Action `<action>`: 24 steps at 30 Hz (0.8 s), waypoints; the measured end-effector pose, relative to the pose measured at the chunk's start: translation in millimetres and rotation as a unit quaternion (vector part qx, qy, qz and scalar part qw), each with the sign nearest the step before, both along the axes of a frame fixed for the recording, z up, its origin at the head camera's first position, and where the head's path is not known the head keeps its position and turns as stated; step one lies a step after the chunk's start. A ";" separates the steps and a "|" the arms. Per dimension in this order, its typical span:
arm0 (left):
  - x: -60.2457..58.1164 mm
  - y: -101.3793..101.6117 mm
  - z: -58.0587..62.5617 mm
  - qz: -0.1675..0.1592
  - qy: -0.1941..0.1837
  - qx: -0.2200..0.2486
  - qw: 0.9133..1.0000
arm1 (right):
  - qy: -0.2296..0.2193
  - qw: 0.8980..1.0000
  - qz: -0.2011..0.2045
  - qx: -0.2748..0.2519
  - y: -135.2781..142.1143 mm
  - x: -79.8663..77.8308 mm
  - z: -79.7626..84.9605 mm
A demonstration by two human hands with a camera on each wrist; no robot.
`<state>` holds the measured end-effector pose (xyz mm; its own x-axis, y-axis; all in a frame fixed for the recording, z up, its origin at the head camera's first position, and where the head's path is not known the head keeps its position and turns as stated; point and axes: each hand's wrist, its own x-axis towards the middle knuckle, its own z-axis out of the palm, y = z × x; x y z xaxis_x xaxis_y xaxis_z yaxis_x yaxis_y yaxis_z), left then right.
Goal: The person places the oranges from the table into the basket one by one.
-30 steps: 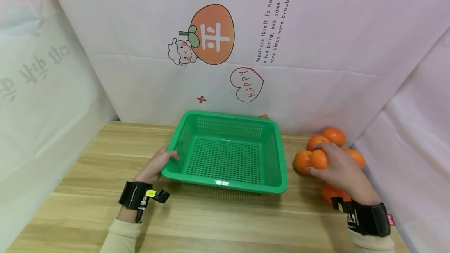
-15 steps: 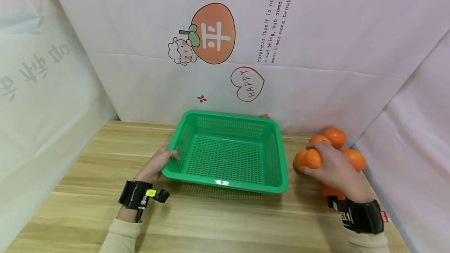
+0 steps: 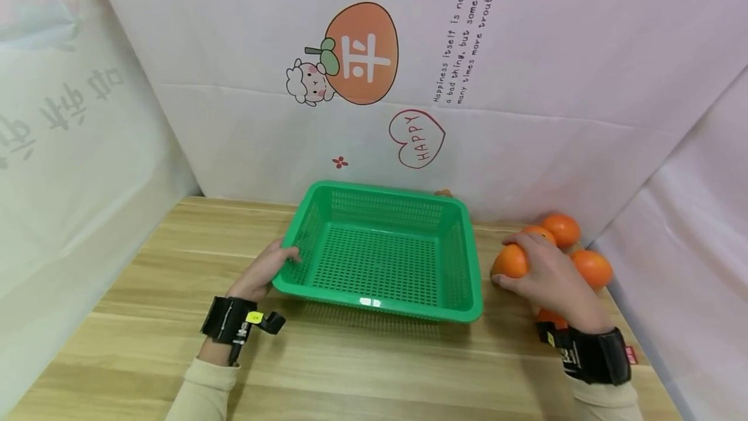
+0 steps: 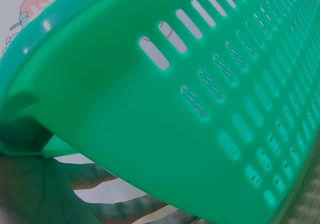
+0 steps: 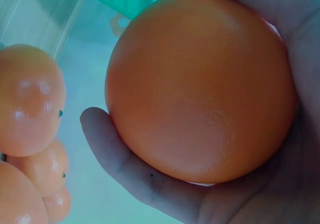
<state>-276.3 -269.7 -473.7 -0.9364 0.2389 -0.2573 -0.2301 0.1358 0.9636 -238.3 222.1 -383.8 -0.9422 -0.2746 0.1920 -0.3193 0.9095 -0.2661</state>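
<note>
A green plastic basket (image 3: pixel 374 304) with slotted walls rests on the wooden table. My left hand (image 3: pixel 264 271) grips its left rim, the thumb hooked over inside; in the left wrist view the fingers lie beyond the basket wall (image 4: pixel 110 124). At the right, my right hand (image 3: pixel 552 278) holds an orange (image 3: pixel 511 261), which fills the right wrist view, with fingers and thumb curled round the orange (image 5: pixel 200 89). Close by, other oranges (image 3: pixel 591 269) lie on the table, partly hidden behind the hand and wrist.
One more orange (image 3: pixel 561 230) sits at the back near the white printed backdrop (image 3: pixel 526 83). White side sheets (image 3: pixel 689 226) close off the right and left. Wooden table surface (image 3: pixel 362 369) extends in front of the basket.
My right hand has shifted slightly left with the orange, away from the pile's middle. The left hand stays on the basket rim, and the head view has turned a little.
</note>
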 end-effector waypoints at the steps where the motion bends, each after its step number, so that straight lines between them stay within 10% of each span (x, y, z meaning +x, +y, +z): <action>1: 0.0 0.2 0.2 0.000 0.001 0.000 1.000 | 0.000 1.000 0.001 0.002 -1.0 0.1 0.5; 24: 1.9 -0.1 1.7 -0.001 0.005 -0.001 1.000 | 0.038 0.998 0.037 0.025 -21.2 -7.0 11.2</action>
<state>-274.4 -269.8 -472.0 -0.9380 0.2413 -0.2489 -0.2209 0.1374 0.9656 -245.3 200.8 -372.5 -0.9027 -0.3530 0.2461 -0.4028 0.8945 -0.1942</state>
